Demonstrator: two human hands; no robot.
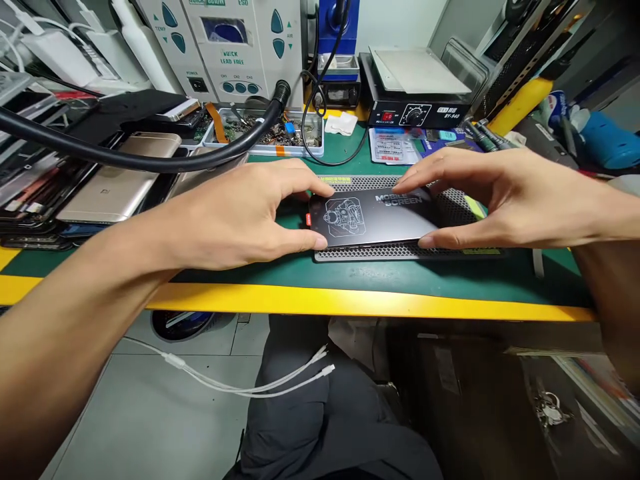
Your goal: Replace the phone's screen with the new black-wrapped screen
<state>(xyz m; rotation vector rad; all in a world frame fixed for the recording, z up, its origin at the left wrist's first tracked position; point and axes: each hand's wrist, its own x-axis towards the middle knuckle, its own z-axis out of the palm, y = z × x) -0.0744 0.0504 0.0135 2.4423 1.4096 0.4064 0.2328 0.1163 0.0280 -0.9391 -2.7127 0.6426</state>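
Note:
A dark, flat phone screen printed "MOBILE SCREEN" and a line-drawn figure lies slightly skewed over a perforated grey mat. A small red tab pokes out at its left end. My left hand holds that end, thumb on the near edge and fingers on the far edge. Across the right end, my right hand grips the same two edges between thumb and fingers. The palm and fingers of this hand partly hide the screen's right end.
A soldering station stands at the back, its thick black hose arching over stacked phones. Behind the mat are a parts tray and a black heating plate unit. A yellow strip marks the bench's front edge. White cables hang below.

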